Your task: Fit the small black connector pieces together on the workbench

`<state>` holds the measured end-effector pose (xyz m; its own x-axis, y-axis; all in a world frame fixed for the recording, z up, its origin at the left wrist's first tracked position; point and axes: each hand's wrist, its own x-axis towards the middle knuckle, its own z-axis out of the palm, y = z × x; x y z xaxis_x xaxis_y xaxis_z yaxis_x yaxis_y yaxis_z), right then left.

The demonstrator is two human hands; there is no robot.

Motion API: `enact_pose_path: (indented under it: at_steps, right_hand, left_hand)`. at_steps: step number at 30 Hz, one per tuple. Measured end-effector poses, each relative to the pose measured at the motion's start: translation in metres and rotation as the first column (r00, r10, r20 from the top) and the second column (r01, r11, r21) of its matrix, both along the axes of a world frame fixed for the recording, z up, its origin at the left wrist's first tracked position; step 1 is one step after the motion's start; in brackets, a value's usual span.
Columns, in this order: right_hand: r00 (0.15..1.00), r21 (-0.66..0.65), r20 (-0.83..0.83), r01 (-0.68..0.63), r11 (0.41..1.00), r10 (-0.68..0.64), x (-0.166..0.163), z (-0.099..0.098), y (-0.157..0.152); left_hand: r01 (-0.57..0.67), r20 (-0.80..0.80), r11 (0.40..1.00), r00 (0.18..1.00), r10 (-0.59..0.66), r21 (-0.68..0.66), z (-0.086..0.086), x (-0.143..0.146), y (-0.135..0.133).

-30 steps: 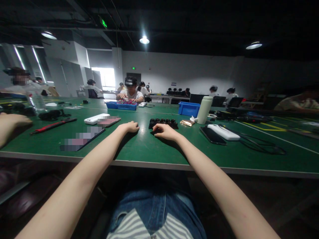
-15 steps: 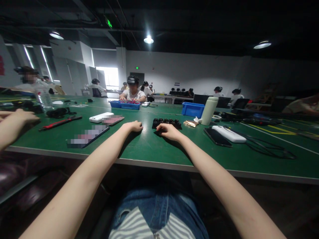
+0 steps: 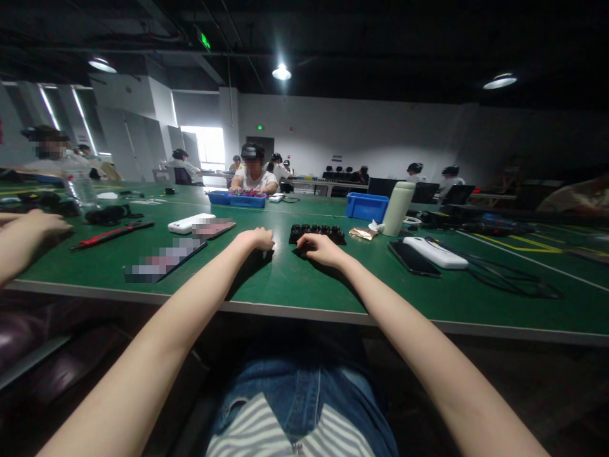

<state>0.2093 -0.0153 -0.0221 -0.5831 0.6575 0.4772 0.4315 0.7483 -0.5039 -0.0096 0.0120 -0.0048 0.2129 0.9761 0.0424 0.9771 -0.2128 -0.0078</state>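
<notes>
My left hand (image 3: 257, 240) is closed over the green table (image 3: 280, 285), its fingers curled down. Something small and pale shows below the fingertips, too small to name. My right hand (image 3: 323, 249) has its thumb and forefinger bent together in a pinch. It is at the near left edge of a black strip with several dark knobbly pieces in rows (image 3: 318, 233), partly covering it. What the right fingers hold, if anything, is hidden.
Left of my hands lie phones (image 3: 171, 257), a white power bank (image 3: 191, 223) and a red-handled tool (image 3: 111, 235). To the right are a blue bin (image 3: 366, 207), a pale green bottle (image 3: 398, 208), a black phone (image 3: 413, 258) and cables. A co-worker's hand (image 3: 35, 235) rests at far left.
My left fingers have lifted a little, and a small pale thing now shows below them. My right hand has stayed near the black strip, its fingers shifting slightly.
</notes>
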Motion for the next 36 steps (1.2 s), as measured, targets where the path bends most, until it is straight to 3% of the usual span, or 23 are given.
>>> enact_pose_path:
  at_steps: [3,6,10,13,19,25,28,33,36]
  right_hand:
    - [1.000,-0.009,-0.016,0.011,1.000,-0.011,-0.001,-0.001,0.001]
    - [0.993,-0.047,-0.106,0.054,0.997,-0.059,-0.003,0.000,0.001]
    - [0.923,-0.234,-0.359,0.058,0.971,-0.141,-0.004,0.005,0.003]
    - [0.840,-0.375,-0.509,-0.016,0.927,-0.191,-0.004,0.009,0.003]
    - [0.833,-0.456,-0.495,-0.009,0.890,-0.245,-0.004,0.011,-0.004]
    - [0.812,-0.548,-0.442,0.092,0.831,-0.381,-0.003,0.013,-0.008]
    - [0.787,-0.549,-0.461,0.109,0.829,-0.409,-0.003,0.014,-0.007]
    - [0.717,-0.578,-0.506,0.130,0.806,-0.479,-0.006,0.014,-0.004]
    - [0.718,-0.581,-0.501,0.135,0.803,-0.483,-0.007,0.015,-0.004]
  left_hand:
    - [0.070,0.006,0.981,0.997,-0.072,0.183,0.005,0.007,-0.005]
    - [0.258,0.060,0.919,0.956,-0.287,0.298,0.013,0.010,-0.014]
    - [0.460,0.136,0.787,0.823,-0.552,0.412,0.022,0.017,-0.030]
    - [0.497,0.181,0.748,0.767,-0.616,0.440,0.020,0.025,-0.036]
    - [0.423,0.423,0.788,0.677,-0.603,0.447,0.005,0.037,-0.025]
    - [0.229,0.659,0.868,0.574,-0.486,0.440,-0.004,0.044,-0.015]
    - [0.174,0.774,0.902,0.466,-0.429,0.396,-0.008,0.049,-0.011]
    - [0.204,0.917,0.936,0.224,-0.330,0.287,-0.018,0.056,-0.006]
    - [0.192,0.934,0.942,0.178,-0.310,0.276,-0.019,0.056,-0.006]
